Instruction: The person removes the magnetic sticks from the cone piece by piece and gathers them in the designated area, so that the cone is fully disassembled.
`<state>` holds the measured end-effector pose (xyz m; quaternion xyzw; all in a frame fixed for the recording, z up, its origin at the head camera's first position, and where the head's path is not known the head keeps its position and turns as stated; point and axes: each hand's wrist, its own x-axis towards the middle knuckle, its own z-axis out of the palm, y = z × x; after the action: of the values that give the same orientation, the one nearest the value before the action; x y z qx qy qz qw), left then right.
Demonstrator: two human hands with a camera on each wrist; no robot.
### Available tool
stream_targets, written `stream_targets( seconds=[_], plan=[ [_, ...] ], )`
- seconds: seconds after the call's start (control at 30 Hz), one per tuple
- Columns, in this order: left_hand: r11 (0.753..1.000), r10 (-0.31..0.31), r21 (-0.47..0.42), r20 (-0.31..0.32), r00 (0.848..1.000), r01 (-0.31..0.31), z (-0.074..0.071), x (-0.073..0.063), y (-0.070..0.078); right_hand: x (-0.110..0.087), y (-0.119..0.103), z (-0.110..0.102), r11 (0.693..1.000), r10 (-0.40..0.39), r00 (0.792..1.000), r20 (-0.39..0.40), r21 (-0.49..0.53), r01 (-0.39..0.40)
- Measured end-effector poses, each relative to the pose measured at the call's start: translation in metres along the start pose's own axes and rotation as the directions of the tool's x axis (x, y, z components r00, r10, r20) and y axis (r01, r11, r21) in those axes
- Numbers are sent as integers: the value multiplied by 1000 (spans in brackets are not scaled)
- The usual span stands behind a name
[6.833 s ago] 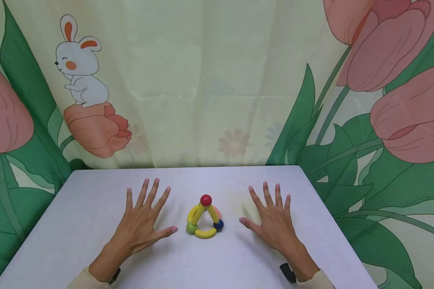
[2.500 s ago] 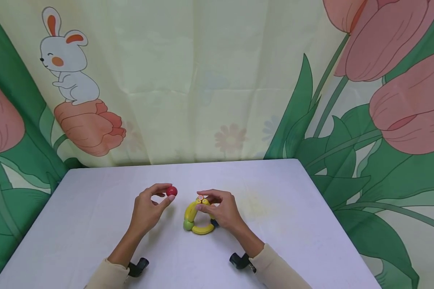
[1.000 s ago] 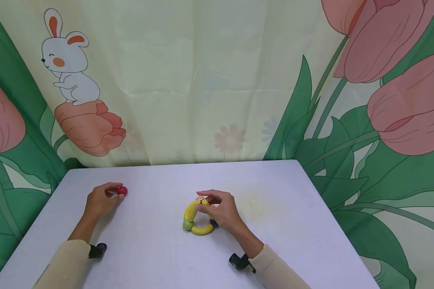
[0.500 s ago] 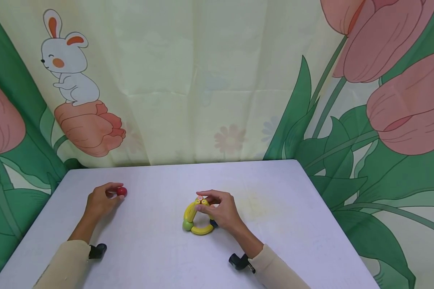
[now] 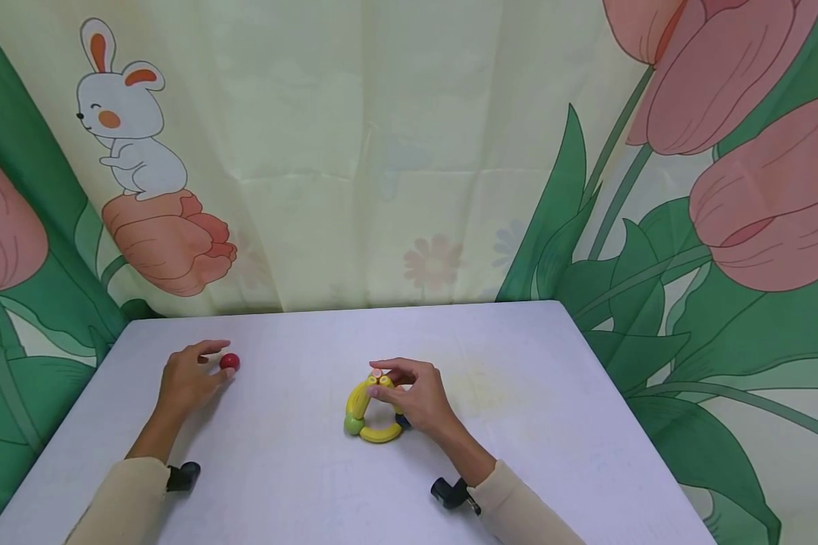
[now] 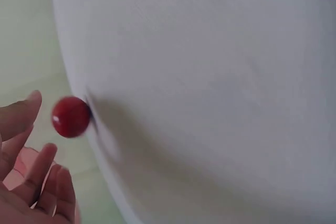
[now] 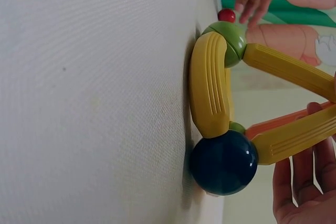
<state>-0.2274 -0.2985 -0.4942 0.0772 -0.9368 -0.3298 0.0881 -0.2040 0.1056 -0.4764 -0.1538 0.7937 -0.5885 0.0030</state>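
The left hand (image 5: 185,378) is positioned beside a glossy red ball (image 5: 229,362), which rests on the white cloth-covered tabletop (image 5: 300,469) toward its left rear. Its fingers are spread and do not grip the ball; the left wrist view shows a gap between the ball and the nearest finger. Thumb contact cannot be determined. The right hand (image 5: 419,397) grips the top of a multicoloured toy framework (image 5: 357,401) of balls and ridged rods, with thumb and index finger at the converging upper rod ends. The framework stands upright on the tabletop near its middle, well apart from the red ball. At the base, a curved yellow rod (image 7: 210,85) connects a light green ball (image 5: 354,425) to a dark blue ball (image 7: 224,162). A salmon-coloured rod (image 7: 275,121) shows behind a sloping yellow rod (image 7: 294,135). A printed fabric backdrop (image 5: 300,151) hangs behind the tabletop.
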Motion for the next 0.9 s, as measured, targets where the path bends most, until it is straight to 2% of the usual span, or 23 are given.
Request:
stream_targets(
  seconds=[0.17, 0.23, 0.37, 0.47, 0.67, 0.77, 0.9],
  plan=[
    [995, 100, 27, -98, 990, -98, -2, -12, 29, 0, 1, 0, 1000, -13, 1000, -1, -14, 13],
    [987, 159, 29, -125, 979, -156, 0, -19, 44, 0, 1, 1, 1000, -17, 1000, -1, -22, 17],
    [959, 283, 21, -151, 947, -283, 11, -34, 75, 0, 1, 1, 1000, -12, 1000, -4, -25, 12],
    [940, 339, -1, -125, 932, -342, 24, -49, 99, 0, 1, 1, 1000, -12, 1000, -3, -22, 11],
    [928, 360, -85, -33, 932, -362, 52, -75, 138, 1, 1, 1, 999, -16, 1000, 2, -34, 16],
    [918, 380, -115, -13, 925, -379, 65, -82, 149, 1, 1, 1, 999, -24, 1000, 0, -37, 24],
    [910, 391, -150, -5, 920, -387, 80, -86, 156, 2, 2, 1, 999, -37, 999, 3, -28, 37]
  ],
)
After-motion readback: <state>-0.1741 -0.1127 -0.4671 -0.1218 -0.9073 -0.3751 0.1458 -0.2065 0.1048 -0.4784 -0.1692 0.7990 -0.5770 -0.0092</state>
